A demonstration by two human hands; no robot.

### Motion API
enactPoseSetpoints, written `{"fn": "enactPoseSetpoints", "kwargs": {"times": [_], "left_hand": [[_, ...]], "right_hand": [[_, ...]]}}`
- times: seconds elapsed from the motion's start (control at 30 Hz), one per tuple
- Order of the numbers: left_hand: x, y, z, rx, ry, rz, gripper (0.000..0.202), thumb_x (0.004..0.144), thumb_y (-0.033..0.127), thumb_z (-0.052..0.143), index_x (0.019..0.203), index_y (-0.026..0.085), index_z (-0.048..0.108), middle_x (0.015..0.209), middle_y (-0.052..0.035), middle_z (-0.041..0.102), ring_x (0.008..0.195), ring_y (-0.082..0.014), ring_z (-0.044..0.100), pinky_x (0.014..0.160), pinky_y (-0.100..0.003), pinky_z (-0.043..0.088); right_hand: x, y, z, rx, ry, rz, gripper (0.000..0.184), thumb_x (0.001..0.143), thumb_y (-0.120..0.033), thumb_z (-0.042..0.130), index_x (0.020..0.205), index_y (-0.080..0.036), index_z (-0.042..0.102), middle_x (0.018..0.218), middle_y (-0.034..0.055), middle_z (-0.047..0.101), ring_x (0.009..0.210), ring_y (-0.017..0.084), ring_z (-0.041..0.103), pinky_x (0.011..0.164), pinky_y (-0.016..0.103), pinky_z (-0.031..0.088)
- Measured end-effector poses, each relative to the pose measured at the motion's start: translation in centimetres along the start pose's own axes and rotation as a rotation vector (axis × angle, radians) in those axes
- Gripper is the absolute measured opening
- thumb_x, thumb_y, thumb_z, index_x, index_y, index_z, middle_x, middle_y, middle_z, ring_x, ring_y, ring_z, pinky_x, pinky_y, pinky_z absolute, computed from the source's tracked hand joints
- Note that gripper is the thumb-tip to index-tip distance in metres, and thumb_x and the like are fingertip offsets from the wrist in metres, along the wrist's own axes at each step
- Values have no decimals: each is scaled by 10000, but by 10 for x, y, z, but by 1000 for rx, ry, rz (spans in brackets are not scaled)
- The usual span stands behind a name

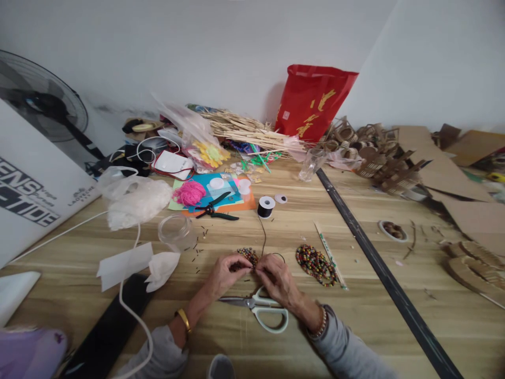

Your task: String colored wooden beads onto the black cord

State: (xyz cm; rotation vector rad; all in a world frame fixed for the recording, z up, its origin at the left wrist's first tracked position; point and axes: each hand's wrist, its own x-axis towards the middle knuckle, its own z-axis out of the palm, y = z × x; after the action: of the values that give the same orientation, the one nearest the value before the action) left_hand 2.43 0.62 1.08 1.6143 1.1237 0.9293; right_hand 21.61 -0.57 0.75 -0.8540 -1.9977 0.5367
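Note:
Both my hands meet at the near middle of the wooden table [244, 337]. My left hand [225, 273] is closed in a pinch on a string of small multicoloured beads [248, 255]. My right hand [277, 278] pinches the same beadwork from the right, where a thin black cord [263, 234] runs up to a black cord spool [266, 206]. Pale-handled scissors [261, 308] lie flat just below my hands. A finished coil of beads [316, 263] rests right of my right hand.
A clear jar [175, 230], black pliers [215, 211], pink yarn [189, 192] and coloured sheets sit behind. White plastic bags [132, 197] and a white cable lie left. A dark strip [379, 263] crosses the table; cardboard pieces [453, 179] and a red bag [313, 100] lie beyond.

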Motion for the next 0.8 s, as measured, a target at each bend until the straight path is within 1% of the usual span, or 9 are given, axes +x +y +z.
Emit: {"fn": "enactPoseSetpoints", "kwargs": {"times": [0.17,0.4,0.6,0.8], "left_hand": [[0,0,0,10,8,14,81,734,206,697,751,144,746,735,-56,740,699,-179,646,663,-263,497],[0,4,-1,10,-13,8,69,733,163,684,755,133,743,737,-63,736,696,-181,647,662,-264,492],[1,3,0,15,-18,11,75,736,181,688,755,133,743,739,-63,735,703,-183,647,673,-265,490],[1,7,-1,43,-20,19,69,729,176,686,741,139,744,739,-60,740,700,-183,644,677,-264,479]], "right_hand": [[-1,1,0,2,-15,6,118,938,-210,487,863,-197,577,792,59,618,748,188,563,680,312,461],[1,-1,-1,5,-9,-11,117,938,-204,489,858,-196,575,772,54,618,736,187,562,666,304,456],[0,0,0,0,-20,-3,117,946,-221,488,881,-193,582,791,63,619,745,188,568,678,310,459],[-2,3,1,-3,-37,2,130,953,-239,489,905,-192,600,802,66,628,754,191,571,685,315,462]]}}
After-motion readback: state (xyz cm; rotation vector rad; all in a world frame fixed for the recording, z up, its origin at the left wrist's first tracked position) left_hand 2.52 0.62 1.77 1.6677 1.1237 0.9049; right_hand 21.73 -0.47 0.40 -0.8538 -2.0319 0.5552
